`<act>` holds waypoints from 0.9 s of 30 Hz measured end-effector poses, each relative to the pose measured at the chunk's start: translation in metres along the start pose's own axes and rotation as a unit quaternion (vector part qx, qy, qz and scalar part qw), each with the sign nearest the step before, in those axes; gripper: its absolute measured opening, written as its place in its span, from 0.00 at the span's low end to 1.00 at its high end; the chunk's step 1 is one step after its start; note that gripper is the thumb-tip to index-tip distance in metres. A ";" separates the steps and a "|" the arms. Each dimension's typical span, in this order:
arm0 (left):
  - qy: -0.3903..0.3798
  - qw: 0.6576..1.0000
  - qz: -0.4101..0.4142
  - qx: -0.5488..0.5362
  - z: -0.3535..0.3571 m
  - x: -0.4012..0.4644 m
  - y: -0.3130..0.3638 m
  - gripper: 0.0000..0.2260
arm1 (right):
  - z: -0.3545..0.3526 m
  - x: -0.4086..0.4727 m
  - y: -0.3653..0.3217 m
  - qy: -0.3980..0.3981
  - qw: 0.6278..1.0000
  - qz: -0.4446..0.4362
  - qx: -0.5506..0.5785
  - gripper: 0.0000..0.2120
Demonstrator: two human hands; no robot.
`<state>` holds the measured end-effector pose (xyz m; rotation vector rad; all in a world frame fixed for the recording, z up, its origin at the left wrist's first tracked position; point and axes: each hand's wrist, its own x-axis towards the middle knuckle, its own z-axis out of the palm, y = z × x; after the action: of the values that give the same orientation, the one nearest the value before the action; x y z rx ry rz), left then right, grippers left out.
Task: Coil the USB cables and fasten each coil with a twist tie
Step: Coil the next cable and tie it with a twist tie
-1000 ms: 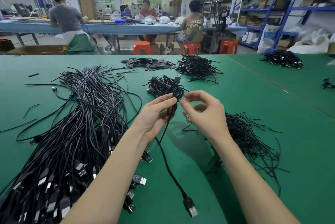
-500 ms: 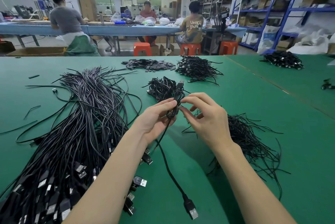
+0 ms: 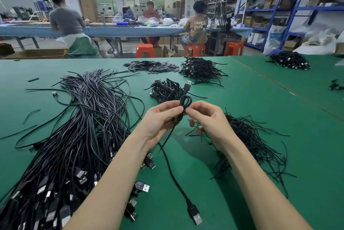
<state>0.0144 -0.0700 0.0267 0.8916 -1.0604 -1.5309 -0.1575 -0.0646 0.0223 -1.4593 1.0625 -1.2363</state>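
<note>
From the head camera: both hands are meeting above the green table [image 3: 242, 110], near the middle. The left hand [image 3: 158, 123] is pinching a black USB cable [image 3: 174, 170] between thumb and fingers, and the right hand [image 3: 206, 121] is pinching the same cable from the other side, fingers curled in. A small loop [image 3: 186, 101] of that cable is standing up just above the fingertips, with one USB plug [image 3: 187, 86] poking up beyond it. The rest of the cable is trailing toward the near edge, its other plug [image 3: 195, 215] lying on the table. A big bundle of loose cables [image 3: 74, 136] is sprawling on the left. A pile of twist ties [image 3: 247, 140] is sitting just right of the right hand. Finished coils [image 3: 165, 90] are heaped just beyond the hands, with more piles [image 3: 201, 70] farther off.
</note>
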 end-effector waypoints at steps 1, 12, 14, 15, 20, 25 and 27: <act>-0.001 1.000 0.002 0.001 0.000 0.000 0.000 0.16 | 0.000 0.001 -0.001 -0.007 0.999 0.027 0.024 0.07; 0.019 0.998 -0.008 -0.054 -0.001 0.005 -0.003 0.11 | 0.007 0.003 0.005 -0.057 0.966 0.118 0.221 0.21; 0.019 0.998 -0.012 -0.055 -0.001 0.006 -0.004 0.11 | 0.008 0.002 0.009 -0.026 0.983 0.071 0.169 0.18; 0.017 0.998 -0.015 -0.056 0.000 0.006 -0.004 0.12 | 0.010 0.001 0.010 -0.009 0.987 0.048 0.150 0.17; 0.015 0.997 -0.018 -0.068 0.000 0.006 -0.006 0.18 | 0.014 -0.001 0.011 0.059 0.994 0.002 0.095 0.14; 0.012 0.997 -0.021 -0.075 0.002 0.006 -0.007 0.17 | 0.013 -0.003 0.013 0.065 0.991 0.015 0.120 0.04; 0.004 0.998 -0.012 -0.064 0.004 0.006 -0.008 0.16 | 0.014 -0.001 0.011 0.048 0.976 0.079 0.199 0.06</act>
<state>0.0071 -0.0745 0.0207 0.8244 -0.9386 -1.5956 -0.1442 -0.0639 0.0107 -1.0002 0.9100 -1.3244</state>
